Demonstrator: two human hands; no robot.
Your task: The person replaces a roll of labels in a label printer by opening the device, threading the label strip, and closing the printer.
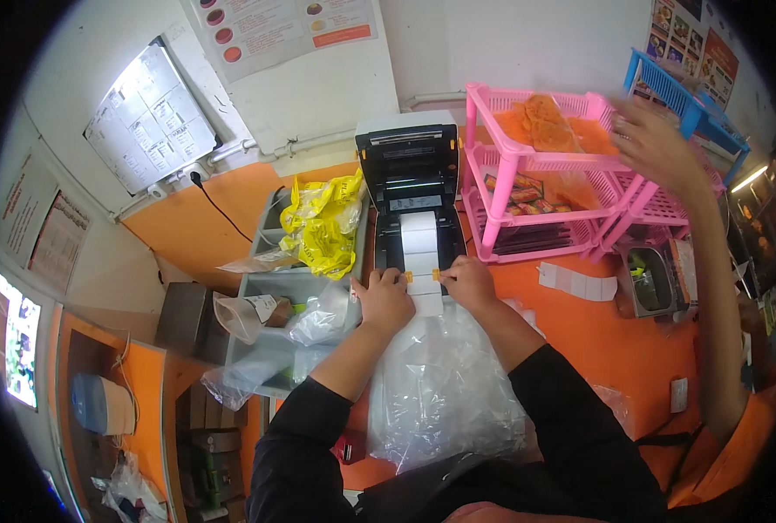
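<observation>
A label printer [414,167] stands with its lid raised against the wall. White blank labels [419,245] run out of it towards me, passing between two small orange guides. My left hand [387,301] touches the left guide with its fingers, beside the label strip. At the opposite side my right hand [470,282] has thumb and forefinger at the right guide. Whether either hand grips its guide firmly cannot be told. Below the printer, between my forearms, lie clear plastic bags [447,392].
Another person's arm [708,261] reaches in from the right beside pink plastic racks [558,160]. A grey divided tray [260,286] with yellow plastic bags [326,225] stands left. A loose label strip [577,283] and a metal container [649,281] are on the orange counter [577,346].
</observation>
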